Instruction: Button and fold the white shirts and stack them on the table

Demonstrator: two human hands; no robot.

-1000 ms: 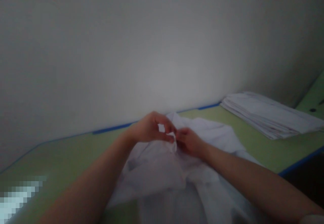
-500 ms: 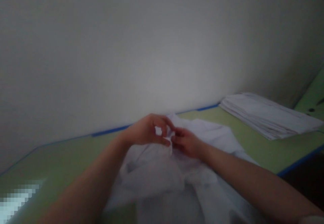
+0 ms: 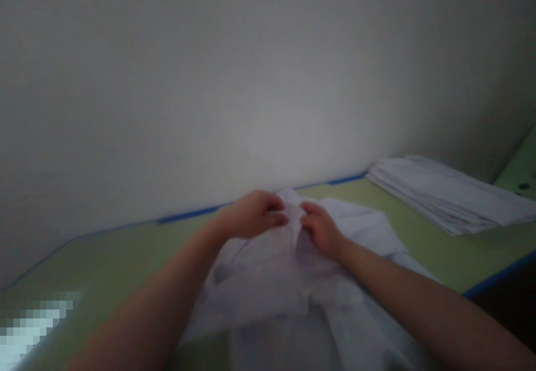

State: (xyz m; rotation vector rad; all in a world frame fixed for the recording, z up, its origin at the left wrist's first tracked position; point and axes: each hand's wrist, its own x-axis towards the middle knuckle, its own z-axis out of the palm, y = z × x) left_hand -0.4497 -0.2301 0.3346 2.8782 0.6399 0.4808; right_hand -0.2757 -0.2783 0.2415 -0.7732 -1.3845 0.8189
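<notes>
A white garment [image 3: 263,287], apparently a shirt, is spread with loose folds over the green tabletop. My left hand [image 3: 255,214] pinches the cloth from the left, near the top of the garment, with thumb and fingers closed on it. Just across a small gap, my right hand [image 3: 320,226] grips another edge of the same cloth between thumb and fingers. Between the two hands the fabric rises to a narrow fold. The picture is dim and blurred, so any buttons or small details at the fingertips cannot be made out.
A stack of folded white cloth [image 3: 452,195] lies at the right on the green table [image 3: 125,265], which has a blue edge. A grey wall [image 3: 251,80] stands right behind it. A green panel [image 3: 519,164] shows at the far right. Bright pixelated patch at lower left.
My hands, whose fingertips met at the cloth before, have moved a little apart, the right one going right. The loop of cloth between them now shows as a raised fold.
</notes>
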